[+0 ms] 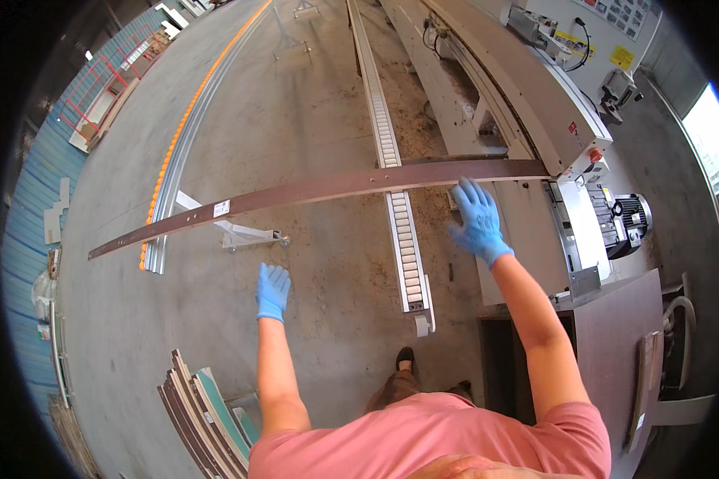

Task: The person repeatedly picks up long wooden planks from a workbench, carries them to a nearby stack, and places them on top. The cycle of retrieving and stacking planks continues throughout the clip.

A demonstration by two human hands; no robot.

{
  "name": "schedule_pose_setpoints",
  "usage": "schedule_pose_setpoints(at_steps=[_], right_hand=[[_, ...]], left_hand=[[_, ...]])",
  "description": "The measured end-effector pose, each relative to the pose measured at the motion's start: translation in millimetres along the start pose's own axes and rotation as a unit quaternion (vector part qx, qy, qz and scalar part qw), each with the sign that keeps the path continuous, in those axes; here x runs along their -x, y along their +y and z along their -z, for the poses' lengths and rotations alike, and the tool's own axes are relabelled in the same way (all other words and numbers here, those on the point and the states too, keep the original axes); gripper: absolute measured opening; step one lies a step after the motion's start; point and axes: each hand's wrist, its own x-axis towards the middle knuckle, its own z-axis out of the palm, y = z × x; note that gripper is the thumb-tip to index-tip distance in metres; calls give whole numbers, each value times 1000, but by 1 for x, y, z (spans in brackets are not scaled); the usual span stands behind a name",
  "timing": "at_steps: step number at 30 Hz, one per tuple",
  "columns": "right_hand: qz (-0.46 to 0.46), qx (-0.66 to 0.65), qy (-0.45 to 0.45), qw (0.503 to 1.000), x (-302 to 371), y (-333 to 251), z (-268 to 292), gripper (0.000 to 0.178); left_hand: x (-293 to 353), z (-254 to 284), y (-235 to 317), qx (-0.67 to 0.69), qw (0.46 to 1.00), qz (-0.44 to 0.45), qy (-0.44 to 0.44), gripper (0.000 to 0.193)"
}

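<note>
A long, narrow dark-brown board (319, 190) with a small white label (221, 208) lies crosswise over two roller tracks. Its right end rests at the large beige machine (551, 112). My right hand (478, 223), in a blue glove, is open, thumb apart, with its fingertips at the near edge of the board; whether they touch it I cannot tell. My left hand (272, 292), also gloved in blue, is held out on the near side of the board, away from it. Its fingers are stretched out and nothing shows in them.
The white-roller track (407, 255) runs away from me; another with orange wheels (208, 84) stands farther left on a metal leg (252, 234). Several board strips (204, 415) lean at lower left. A red stop button (595, 155) and a motor (627, 219) sit at the machine's end.
</note>
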Motion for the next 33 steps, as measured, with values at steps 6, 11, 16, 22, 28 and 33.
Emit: schedule_pose_setpoints(at_steps=[6,11,16,22,28,33], right_hand=[[-12,72,-104,992,-52,32,-32,93],[-26,90,-255,962,-47,14,-34,76],[24,68,-192,979,15,22,-14,71],[41,0,-246,968,56,-36,32,76],[77,-4,-164,983,192,-33,64,96],[128,-15,-150,980,252,-87,112,94]], left_hand=[[-31,-30,45,98,993,-55,20,103],[-62,-15,84,151,979,-136,-27,88],[-74,-25,84,124,983,-128,53,60],[-49,82,113,71,968,-161,-176,50],[91,72,60,197,968,-157,-12,50],[254,153,60,248,944,-218,20,65]])
